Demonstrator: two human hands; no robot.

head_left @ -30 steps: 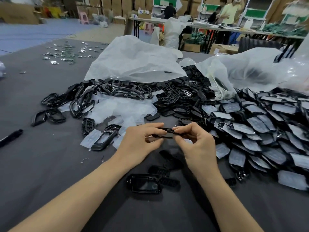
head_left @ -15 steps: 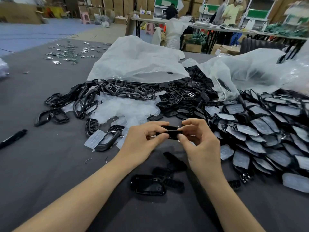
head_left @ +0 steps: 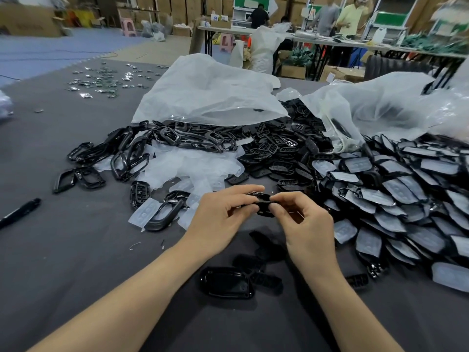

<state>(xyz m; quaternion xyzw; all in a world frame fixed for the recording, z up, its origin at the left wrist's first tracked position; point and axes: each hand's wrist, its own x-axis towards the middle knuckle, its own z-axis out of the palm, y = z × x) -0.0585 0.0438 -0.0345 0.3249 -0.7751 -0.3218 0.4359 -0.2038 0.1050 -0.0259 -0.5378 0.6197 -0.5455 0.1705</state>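
Observation:
Both hands hold one small black plastic key-fob part (head_left: 262,204) just above the dark grey table (head_left: 76,262). My left hand (head_left: 223,219) pinches its left end between thumb and fingers. My right hand (head_left: 304,224) pinches its right end with curled fingers. Much of the part is hidden by the fingers. Below the hands a glossy black shell (head_left: 225,282) lies flat, with a few black button frames (head_left: 264,278) beside it.
A pile of black frames (head_left: 142,153) and clear pads (head_left: 193,166) lies ahead left, and a heap of assembled pieces (head_left: 396,189) fills the right. Translucent bags (head_left: 210,92) sit behind. A black pen (head_left: 20,212) lies far left. People work at far tables.
The hands have drawn slightly closer together on the part and turned it a little. The view shifted slightly; nothing on the table moved.

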